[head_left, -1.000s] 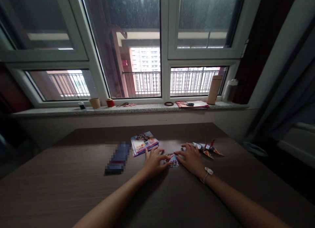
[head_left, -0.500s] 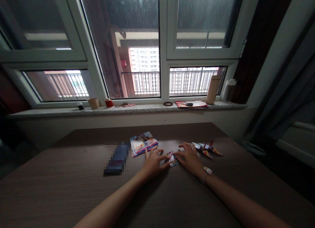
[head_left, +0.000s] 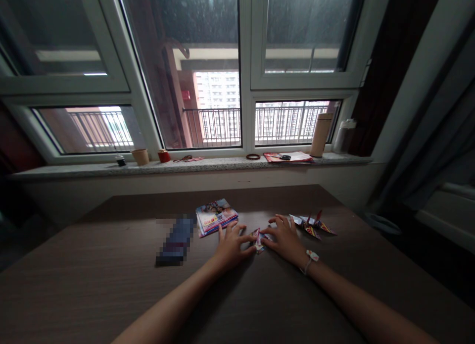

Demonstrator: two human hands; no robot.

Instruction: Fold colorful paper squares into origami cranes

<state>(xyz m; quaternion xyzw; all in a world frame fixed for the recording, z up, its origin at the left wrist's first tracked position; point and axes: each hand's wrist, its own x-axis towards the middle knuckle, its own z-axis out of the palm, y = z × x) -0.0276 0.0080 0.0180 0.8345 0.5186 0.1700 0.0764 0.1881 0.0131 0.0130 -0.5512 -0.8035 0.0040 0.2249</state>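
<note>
A small colourful piece of folded paper (head_left: 259,245) lies on the brown table (head_left: 237,304) between my hands. My left hand (head_left: 230,245) has its thumb and index finger on the paper's left side, with the other fingers spread. From the right, the fingers of my right hand (head_left: 285,241) hold the paper's other side and partly cover it. A bracelet (head_left: 311,256) circles the right wrist. Just beyond my right hand sit folded paper figures (head_left: 314,227) with pointed ends, like cranes. A stack of printed paper sheets (head_left: 217,218) lies beyond my left hand.
A dark, pixelated flat object (head_left: 176,241) lies left of the stack. Along the window sill (head_left: 222,165) stand a paper cup (head_left: 140,156), a red spool (head_left: 164,156), a bracelet ring (head_left: 253,157), scissors (head_left: 285,157) on papers, and a tan bottle (head_left: 321,135).
My right fingers have shifted slightly inward and cover more of the folded paper. My left hand stays almost in place, and other things have not moved.
</note>
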